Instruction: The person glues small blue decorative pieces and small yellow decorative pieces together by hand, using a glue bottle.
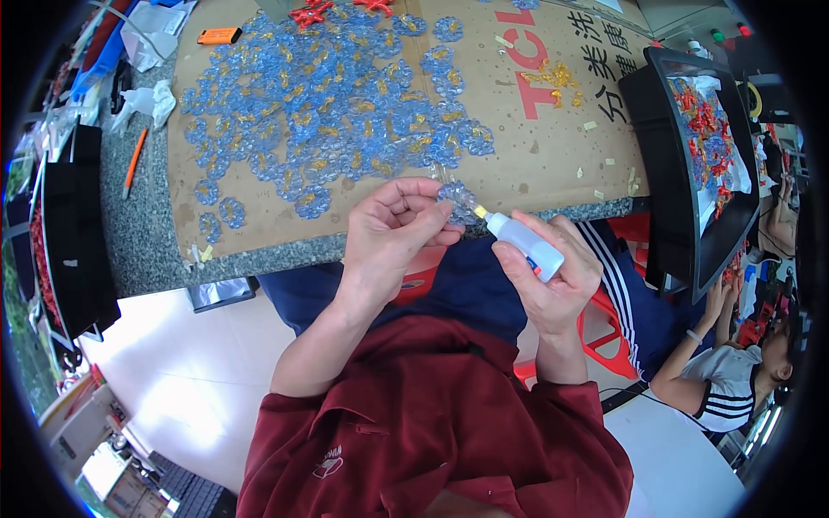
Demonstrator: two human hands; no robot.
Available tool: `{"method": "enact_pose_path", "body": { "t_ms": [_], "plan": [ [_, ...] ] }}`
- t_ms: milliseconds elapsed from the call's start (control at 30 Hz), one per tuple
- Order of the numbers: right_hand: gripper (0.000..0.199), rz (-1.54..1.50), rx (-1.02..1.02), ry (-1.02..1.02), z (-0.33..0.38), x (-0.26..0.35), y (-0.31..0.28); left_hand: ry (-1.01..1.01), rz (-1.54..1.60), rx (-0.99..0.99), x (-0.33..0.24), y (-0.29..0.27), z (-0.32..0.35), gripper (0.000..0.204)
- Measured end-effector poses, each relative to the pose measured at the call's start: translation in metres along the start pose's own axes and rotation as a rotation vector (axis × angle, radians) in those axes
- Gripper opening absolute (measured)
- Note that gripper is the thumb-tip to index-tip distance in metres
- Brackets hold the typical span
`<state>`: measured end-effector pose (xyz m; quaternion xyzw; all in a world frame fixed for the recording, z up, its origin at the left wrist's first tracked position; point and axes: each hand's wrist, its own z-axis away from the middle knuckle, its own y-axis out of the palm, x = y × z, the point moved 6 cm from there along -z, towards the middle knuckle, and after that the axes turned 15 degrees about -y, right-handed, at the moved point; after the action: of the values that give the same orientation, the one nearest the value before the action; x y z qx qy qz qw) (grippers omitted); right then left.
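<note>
Near the table's front edge, my left hand (401, 226) pinches a clear blue plastic flower piece (456, 204) between thumb and fingers. My right hand (554, 272) is wrapped round a small white glue bottle (523, 243). The bottle tilts toward the flower, and its yellowish tip (481, 211) meets or almost meets the piece; I cannot tell which. Beyond my hands, many similar blue flower pieces with yellow centres (319, 112) cover the cardboard sheet (553, 164). A small pile of loose yellow pieces (557, 82) lies at the far right of the sheet.
Red star-shaped pieces (311, 15) and an orange box-like item (219, 35) lie at the back. On the left are an orange pen-like stick (135, 162) and crumpled tissue (162, 104). A black bin (635, 112) of coloured pieces stands right. Another person (734, 380) sits farther right.
</note>
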<state>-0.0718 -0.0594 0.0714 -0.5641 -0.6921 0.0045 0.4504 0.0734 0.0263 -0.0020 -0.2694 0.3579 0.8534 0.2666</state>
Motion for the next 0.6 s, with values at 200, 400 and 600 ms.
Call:
{"method": "enact_pose_path", "body": {
  "t_ms": [200, 400, 600],
  "plan": [
    [0.038, -0.147, -0.195, 0.167, 0.002, -0.019, -0.009, 0.015, 0.003, 0.011, -0.001, 0.001, 0.001, 0.025],
    [0.034, -0.054, -0.071, 0.147, -0.018, -0.059, 0.008, -0.014, -0.04, 0.0, 0.002, -0.001, 0.005, 0.028],
    [0.03, -0.351, -0.193, 0.32, -0.027, -0.088, 0.034, -0.053, -0.073, 0.009, 0.005, 0.007, 0.002, 0.026]
  ]
}}
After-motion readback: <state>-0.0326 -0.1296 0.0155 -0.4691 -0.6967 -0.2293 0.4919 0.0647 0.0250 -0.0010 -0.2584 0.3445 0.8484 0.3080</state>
